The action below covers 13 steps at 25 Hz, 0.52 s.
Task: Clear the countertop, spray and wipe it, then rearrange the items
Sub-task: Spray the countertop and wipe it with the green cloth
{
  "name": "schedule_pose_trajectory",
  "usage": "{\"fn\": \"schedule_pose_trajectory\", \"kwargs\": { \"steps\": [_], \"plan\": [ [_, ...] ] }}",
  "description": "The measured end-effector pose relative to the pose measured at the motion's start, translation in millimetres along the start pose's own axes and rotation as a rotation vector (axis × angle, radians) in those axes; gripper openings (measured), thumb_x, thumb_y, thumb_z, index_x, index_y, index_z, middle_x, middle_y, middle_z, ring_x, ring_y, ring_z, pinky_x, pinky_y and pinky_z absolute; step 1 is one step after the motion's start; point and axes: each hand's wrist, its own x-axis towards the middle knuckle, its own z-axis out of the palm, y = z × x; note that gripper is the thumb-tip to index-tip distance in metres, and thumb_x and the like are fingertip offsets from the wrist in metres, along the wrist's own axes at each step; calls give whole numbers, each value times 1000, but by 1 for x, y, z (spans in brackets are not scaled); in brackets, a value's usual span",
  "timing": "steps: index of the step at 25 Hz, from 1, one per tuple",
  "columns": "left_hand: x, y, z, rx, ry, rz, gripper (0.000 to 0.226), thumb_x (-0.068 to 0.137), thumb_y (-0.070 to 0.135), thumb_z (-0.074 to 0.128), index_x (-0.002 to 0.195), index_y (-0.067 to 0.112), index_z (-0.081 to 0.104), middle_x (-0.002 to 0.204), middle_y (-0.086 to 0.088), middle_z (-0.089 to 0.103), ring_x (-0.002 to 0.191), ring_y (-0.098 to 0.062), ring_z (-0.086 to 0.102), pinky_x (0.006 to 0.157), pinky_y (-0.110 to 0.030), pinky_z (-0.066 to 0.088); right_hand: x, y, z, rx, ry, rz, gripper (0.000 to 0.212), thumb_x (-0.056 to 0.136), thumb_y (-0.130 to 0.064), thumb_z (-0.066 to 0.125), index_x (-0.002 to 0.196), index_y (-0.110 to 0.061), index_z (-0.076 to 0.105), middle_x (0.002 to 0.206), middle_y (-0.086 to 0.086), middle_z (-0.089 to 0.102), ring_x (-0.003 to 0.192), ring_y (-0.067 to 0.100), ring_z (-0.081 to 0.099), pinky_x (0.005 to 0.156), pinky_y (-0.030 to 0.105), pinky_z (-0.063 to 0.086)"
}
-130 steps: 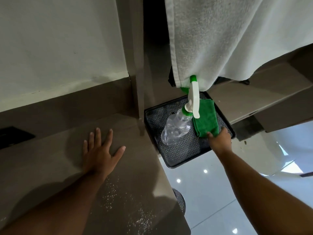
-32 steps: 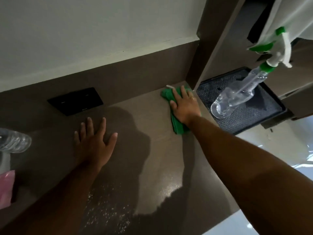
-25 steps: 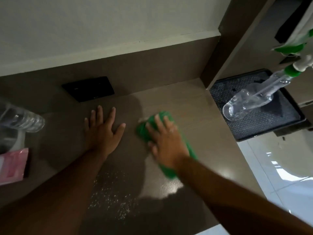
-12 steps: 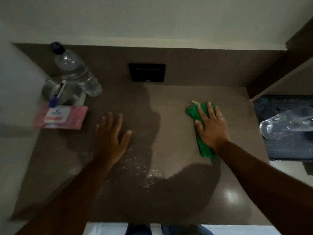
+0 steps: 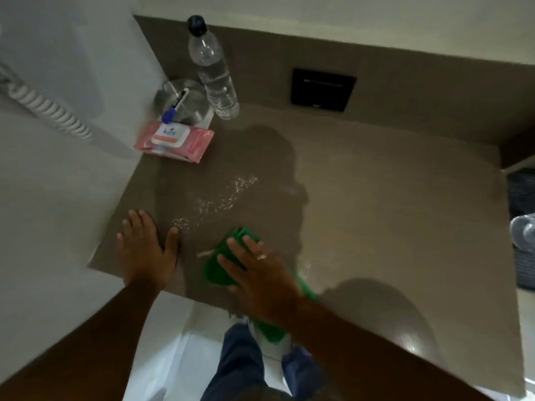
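Flat on the green cloth point(image 5: 220, 270), the right hand point(image 5: 260, 273) presses it against the brown countertop point(image 5: 376, 212) with fingers spread and straight, a ring showing on one of them; this sits at lower centre of the head view, close to the counter's near edge, and part of the cloth hangs past that edge. At lower left of the frame the left hand point(image 5: 146, 250) lies palm down on the counter, fingers apart, holding nothing and seeming to brace.

Judging by this, the wipe step is in hand. A patch of spray droplets point(image 5: 223, 198) glistens just above the two hands, not yet wiped, so the next pass probably needs the cloth pushed up and leftward through that patch with steady downward pressure.

At upper left a clear water bottle point(image 5: 212, 70) with a dark cap stands upright beside a metal cup point(image 5: 185, 102) holding a blue-tipped pen. Just below them lies a pink wipes packet point(image 5: 176, 141); its white lid label reads something like "kara", too blurred to be sure. A black wall plate point(image 5: 322, 89) at upper centre shows no readable writing.
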Motion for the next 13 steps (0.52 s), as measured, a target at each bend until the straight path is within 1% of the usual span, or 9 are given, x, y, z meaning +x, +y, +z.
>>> {"fn": "schedule_pose_trajectory", "kwargs": {
  "steps": [2,3,5,7,8,9,10,11,13],
  "plan": [
    [0,-4,2,7,15,18,83,96,60,29,149,-3,19,154,-28,24,141,-45,23,115,-57,20,-25,49,-12,-63,68,220,59,93,-46,33,148,-26,35,156,11,34,142,38,31,112,55,28],
    [0,-5,3,5,19,17,84,94,61,27,149,-3,20,155,-28,24,141,-45,23,116,-56,20,-38,80,-20,-111,87,372,59,95,-44,32,150,-25,31,159,13,28,145,39,25,114,54,24],
    [2,-3,3,-20,18,2,85,91,60,27,149,-2,20,155,-27,23,142,-44,22,116,-56,19,-66,136,-37,-108,115,699,58,98,-42,32,153,-24,24,161,15,18,147,39,15,118,52,16],
    [3,-2,4,-25,19,8,83,92,57,31,149,-2,20,155,-27,23,142,-44,22,116,-57,21,-81,153,-49,-41,203,938,59,98,-43,31,153,-22,28,161,16,19,146,40,16,118,52,19],
    [3,-3,5,-20,35,19,81,93,55,34,149,-2,20,155,-28,24,141,-45,24,115,-57,22,-75,141,-49,-30,242,1019,60,97,-45,28,152,-21,29,160,17,20,146,41,18,117,52,20],
    [3,-4,6,-19,60,28,80,94,54,37,148,-2,21,154,-28,25,140,-45,25,114,-58,23,-63,117,-44,-37,258,1071,62,95,-46,25,152,-22,28,160,17,21,146,41,18,117,52,20],
    [3,-5,9,-21,79,36,79,95,54,39,147,-2,22,153,-29,27,139,-46,27,113,-59,24,-46,82,-36,-55,253,1061,63,95,-47,21,153,-23,26,160,17,20,146,41,17,117,52,19],
    [3,-7,11,-26,88,41,78,95,55,38,147,-1,22,153,-29,27,139,-46,27,112,-59,23,-26,42,-24,-79,228,968,63,95,-48,17,154,-26,20,160,16,17,147,40,14,117,53,17],
    [1,-12,15,-54,76,58,80,94,58,33,148,0,19,154,-29,24,141,-46,24,114,-59,19,11,-48,10,-40,151,690,60,97,-48,14,152,-27,13,161,15,11,148,38,8,118,55,14]
  ]
}}
